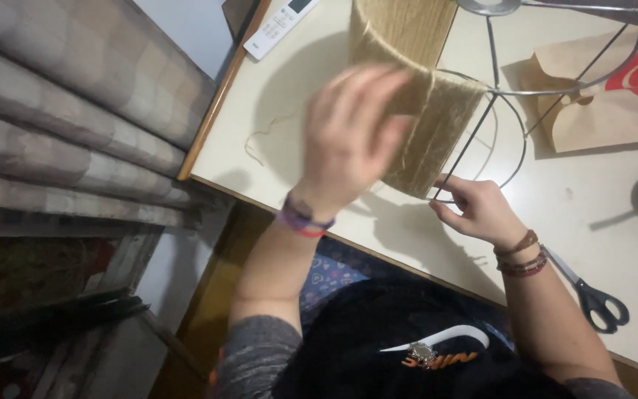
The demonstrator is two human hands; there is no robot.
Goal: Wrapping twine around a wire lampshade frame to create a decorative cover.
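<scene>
Both hands (415,174) on lampshade frame (481,111) — left blurred, perhaps gripping twine (426,129).

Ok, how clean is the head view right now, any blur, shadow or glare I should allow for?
Head view: the left hand is smeared by motion blur, its fingers indistinct; the right hand, pinching the wire lampshade frame, is fairly sharp, as are the scissors. Soft shadows fall on the table beside the jute-wrapped section. No strong glare; the curtain side at left is dim.
</scene>
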